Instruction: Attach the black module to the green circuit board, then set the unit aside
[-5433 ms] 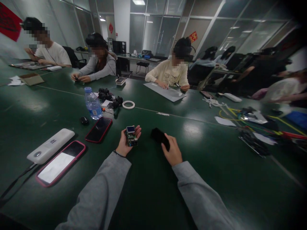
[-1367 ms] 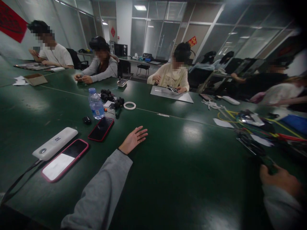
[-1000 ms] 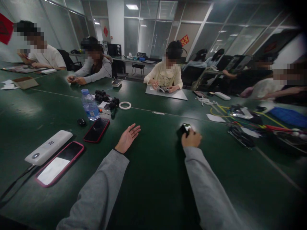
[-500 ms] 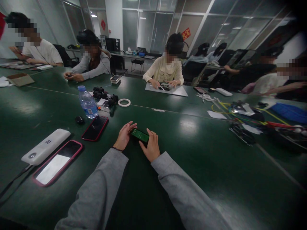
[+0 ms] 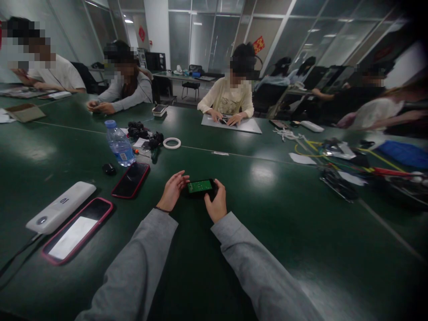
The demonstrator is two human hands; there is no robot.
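Note:
A small black device with a lit green screen (image 5: 199,186) is held just above the dark green table (image 5: 284,249), near the middle of the view. My right hand (image 5: 217,200) grips its right end, the thumb at the lower edge and the fingers round the far corner. Beside its left end is my left hand (image 5: 173,191), palm turned inward and fingers apart, the fingertips at the device's edge. Whether they touch it is hard to tell. A dark band circles my left wrist.
To the left lie a black phone (image 5: 131,180), a pink-rimmed phone (image 5: 78,231), a white power bank (image 5: 62,207) and a water bottle (image 5: 119,145). Beyond them is a white ring (image 5: 171,143). Cables (image 5: 314,149) clutter the right. Several people sit around.
The device has turned from slanting down to the right to nearly level. My right hand has shifted slightly right and up with it, and the left fingers have come away from its corner.

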